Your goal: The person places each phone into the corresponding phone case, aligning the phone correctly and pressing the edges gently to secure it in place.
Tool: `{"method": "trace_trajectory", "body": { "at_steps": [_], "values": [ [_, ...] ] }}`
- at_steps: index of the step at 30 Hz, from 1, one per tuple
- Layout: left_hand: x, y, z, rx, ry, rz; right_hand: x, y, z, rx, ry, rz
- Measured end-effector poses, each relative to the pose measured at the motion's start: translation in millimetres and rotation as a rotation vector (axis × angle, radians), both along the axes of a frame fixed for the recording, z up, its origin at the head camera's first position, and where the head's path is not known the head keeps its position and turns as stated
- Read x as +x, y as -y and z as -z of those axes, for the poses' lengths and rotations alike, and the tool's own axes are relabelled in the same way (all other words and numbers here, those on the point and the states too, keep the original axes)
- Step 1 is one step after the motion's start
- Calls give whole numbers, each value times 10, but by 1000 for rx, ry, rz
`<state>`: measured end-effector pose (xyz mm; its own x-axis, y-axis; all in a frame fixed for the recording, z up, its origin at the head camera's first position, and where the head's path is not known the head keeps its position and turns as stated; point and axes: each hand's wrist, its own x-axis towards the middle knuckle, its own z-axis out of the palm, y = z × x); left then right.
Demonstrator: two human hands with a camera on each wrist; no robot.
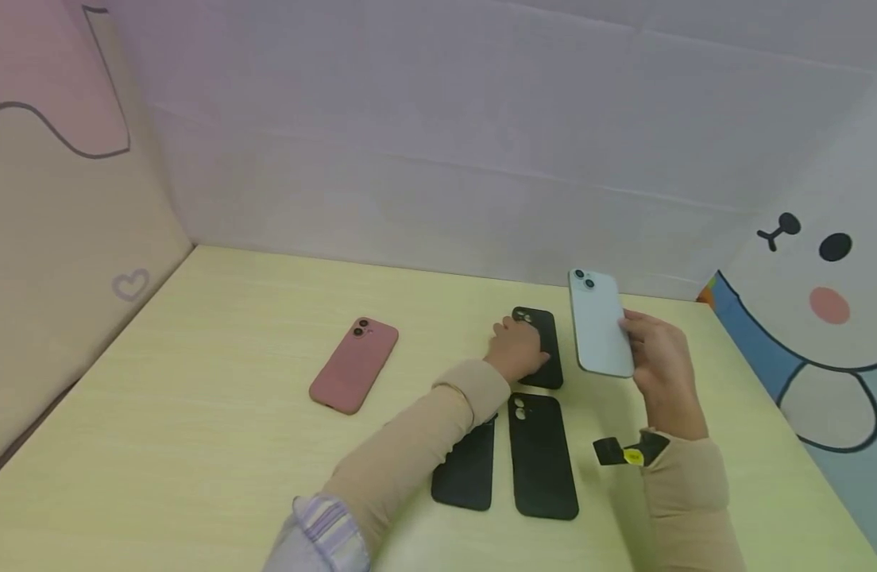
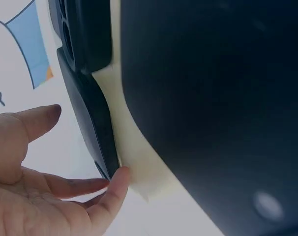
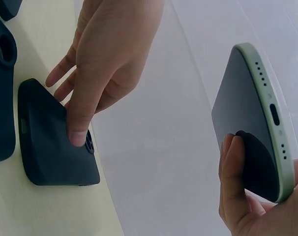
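My right hand [image 1: 663,349] holds a pale mint smartphone [image 1: 601,326] upright above the table, its back with two cameras facing me. In the right wrist view the fingers [image 3: 232,162] lie over the phone's dark screen. My left hand [image 1: 515,349] reaches over a black phone case [image 1: 550,342] that lies on the table. The left wrist view shows fingertips [image 2: 120,174] at that case's end, the thumb spread away from it. Nearer to me lie a second black case [image 1: 543,457] and a third black case [image 1: 467,469], the latter partly hidden by my left sleeve.
A pink phone or phone case [image 1: 354,365] lies farther left on the pale yellow table [image 1: 217,413]. A white wall [image 1: 438,159] stands at the back, with printed panels left and right. A black strap [image 1: 631,450] is on my right wrist.
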<state>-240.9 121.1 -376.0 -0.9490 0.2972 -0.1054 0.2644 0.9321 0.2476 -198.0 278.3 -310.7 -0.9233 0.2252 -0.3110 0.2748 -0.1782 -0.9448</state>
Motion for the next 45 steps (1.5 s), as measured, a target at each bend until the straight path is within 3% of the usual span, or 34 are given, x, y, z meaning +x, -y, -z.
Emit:
{"method": "trace_trajectory", "body": {
  "at_steps": [5, 12, 18, 25, 33, 37, 40, 45],
  "values": [
    [44, -107, 44, -52, -58, -30, 3, -32, -7, -26, 7, -1],
    [118, -290, -1, -159, 0, -196, 5, -68, 1, -36, 12, 6],
    [120, -368, -6, -235, 57, -232, -5, -85, 8, -19, 18, 0],
    [76, -367, -10, -91, 41, -296, -10, -85, 22, 5, 12, -9],
    [32, -335, -79, -110, 91, -325, -20, -83, 37, 13, 17, -3],
    [20, -298, -61, -52, 113, -352, -28, -88, 34, 9, 17, 0],
    [2, -237, -48, 23, 106, -331, -31, -95, 33, -4, 16, 3],
    [-57, -58, -71, 189, 97, -233, -30, -96, 34, -9, 20, 15]
  ]
}}
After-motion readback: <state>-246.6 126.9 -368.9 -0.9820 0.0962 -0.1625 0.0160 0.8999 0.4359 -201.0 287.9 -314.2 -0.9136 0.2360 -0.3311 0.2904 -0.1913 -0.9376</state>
